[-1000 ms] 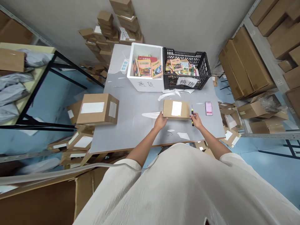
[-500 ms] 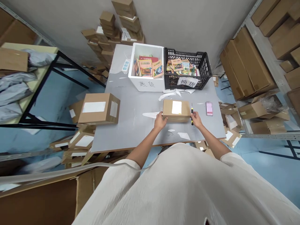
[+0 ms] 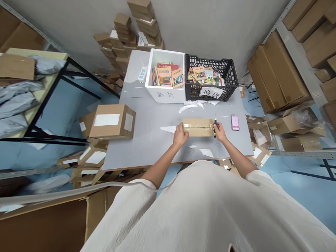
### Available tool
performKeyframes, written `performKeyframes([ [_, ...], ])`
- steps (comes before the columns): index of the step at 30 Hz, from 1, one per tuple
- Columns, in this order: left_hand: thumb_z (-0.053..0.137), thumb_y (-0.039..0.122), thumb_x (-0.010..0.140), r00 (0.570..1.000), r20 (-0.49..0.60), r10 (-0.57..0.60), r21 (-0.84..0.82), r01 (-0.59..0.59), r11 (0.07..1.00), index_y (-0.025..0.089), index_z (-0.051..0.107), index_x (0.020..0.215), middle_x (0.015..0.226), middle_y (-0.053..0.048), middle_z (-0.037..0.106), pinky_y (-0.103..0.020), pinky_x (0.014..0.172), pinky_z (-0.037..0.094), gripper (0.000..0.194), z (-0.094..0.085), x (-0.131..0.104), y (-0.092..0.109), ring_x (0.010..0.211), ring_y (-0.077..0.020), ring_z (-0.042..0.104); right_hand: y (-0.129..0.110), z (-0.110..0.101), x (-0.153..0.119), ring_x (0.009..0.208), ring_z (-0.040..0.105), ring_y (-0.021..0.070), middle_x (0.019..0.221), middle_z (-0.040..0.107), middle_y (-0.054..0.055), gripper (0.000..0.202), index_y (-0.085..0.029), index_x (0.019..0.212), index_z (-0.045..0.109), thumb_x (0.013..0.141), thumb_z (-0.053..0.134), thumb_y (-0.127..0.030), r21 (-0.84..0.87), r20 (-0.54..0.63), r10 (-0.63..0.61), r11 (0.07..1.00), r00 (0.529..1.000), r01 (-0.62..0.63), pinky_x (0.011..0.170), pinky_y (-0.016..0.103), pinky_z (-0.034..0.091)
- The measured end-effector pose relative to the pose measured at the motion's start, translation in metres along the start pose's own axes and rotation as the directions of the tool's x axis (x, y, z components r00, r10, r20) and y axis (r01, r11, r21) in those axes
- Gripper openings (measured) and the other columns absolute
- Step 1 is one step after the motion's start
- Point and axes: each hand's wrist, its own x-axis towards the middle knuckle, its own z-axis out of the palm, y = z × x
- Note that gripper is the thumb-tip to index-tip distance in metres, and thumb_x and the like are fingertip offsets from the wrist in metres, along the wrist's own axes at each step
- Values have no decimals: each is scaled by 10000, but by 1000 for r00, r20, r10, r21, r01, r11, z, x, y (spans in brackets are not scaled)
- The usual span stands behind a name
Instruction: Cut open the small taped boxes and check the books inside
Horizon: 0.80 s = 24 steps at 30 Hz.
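A small cardboard box (image 3: 198, 131) lies on the grey table, with a shiny strip of tape running lengthwise along the side that faces up. My left hand (image 3: 180, 135) is closed on the box's left end, fingers over its edge. At the opposite end, my right hand (image 3: 219, 132) grips a black and yellow utility knife (image 3: 215, 128), its thin tip pointing away from me. The right fingers are also close against the box end; whether they press on it I cannot tell.
Behind the box stand a white foam bin (image 3: 165, 95) and a black plastic crate (image 3: 231, 84), both holding books. A larger carton (image 3: 110, 133) sits at the table's left, a pink-screened phone (image 3: 235, 122) at the right. Paper scraps (image 3: 206, 152) lie around.
The small box has been turned over: its white label no longer shows, and the taped seam faces up. My left hand has shifted higher over the box end.
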Motion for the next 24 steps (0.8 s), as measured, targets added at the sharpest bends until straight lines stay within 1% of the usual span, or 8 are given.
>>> performKeyframes([
  [3, 561, 219, 1008, 994, -34, 105, 112, -101, 989, 167, 536, 1598, 1647, -238, 545, -589, 1218, 506, 593, 2, -7, 3, 1514, -412, 546, -6, -3, 0, 1293, 707, 289, 1448, 727, 181, 622, -228, 1406, 596, 1069, 481, -739, 15, -44, 9, 1000, 999, -8, 1115, 452, 588],
  [7, 504, 188, 1041, 968, 54, 246, 216, -252, 943, 229, 675, 1451, 1550, -183, 649, -556, 1244, 466, 446, 1, -18, 6, 1498, -372, 567, -19, -14, 1, 1321, 688, 304, 1491, 705, 202, 683, -195, 1495, 629, 1108, 429, -720, -112, -34, -73, 991, 997, 69, 1162, 460, 562],
  [9, 514, 169, 1026, 955, 75, 287, 240, -296, 924, 234, 664, 1494, 1568, -176, 655, -536, 1262, 449, 496, 1, -22, 5, 1534, -361, 550, -30, -18, 1, 1324, 695, 306, 1465, 729, 188, 662, -193, 1506, 671, 1141, 389, -668, -188, 34, -137, 972, 990, 141, 1179, 453, 545],
  [11, 530, 152, 1001, 950, 76, 304, 256, -313, 915, 223, 636, 1553, 1620, -179, 636, -531, 1281, 434, 567, 2, -25, 3, 1574, -357, 527, -44, -19, 3, 1312, 711, 302, 1424, 770, 158, 609, -206, 1491, 719, 1167, 384, -598, -250, 158, -187, 942, 969, 223, 1173, 431, 538],
  [14, 539, 147, 987, 947, 76, 314, 256, -322, 911, 210, 628, 1583, 1668, -172, 623, -531, 1313, 408, 605, 3, -26, 0, 1605, -347, 518, -70, -12, 5, 1259, 746, 287, 1407, 810, 106, 513, -244, 1462, 772, 1184, 438, -516, -340, 366, -197, 882, 910, 327, 1108, 379, 551],
  [16, 531, 146, 992, 945, 71, 319, 246, -326, 913, 200, 637, 1579, 1673, -165, 631, -525, 1330, 395, 599, 3, -26, -2, 1606, -334, 529, -86, -4, 9, 1262, 753, 287, 1417, 817, 92, 465, -257, 1449, 791, 1185, 474, -472, -412, 457, -184, 824, 871, 390, 1076, 356, 549],
  [20, 526, 139, 991, 946, 55, 320, 221, -324, 920, 195, 657, 1565, 1664, -153, 650, -511, 1340, 395, 591, 4, -24, -2, 1600, -316, 550, -113, 15, 20, 1323, 738, 293, 1468, 802, 89, 442, -262, 1467, 794, 1187, 492, -423, -535, 530, -140, 711, 836, 457, 1032, 329, 538],
  [24, 527, 135, 989, 947, 38, 318, 200, -319, 927, 204, 657, 1570, 1665, -144, 654, -516, 1341, 398, 600, 5, -25, -1, 1607, -312, 548, -129, 28, 29, 1320, 739, 284, 1454, 812, 82, 447, -263, 1455, 802, 1196, 475, -424, -579, 565, -116, 649, 817, 493, 1012, 308, 524],
])
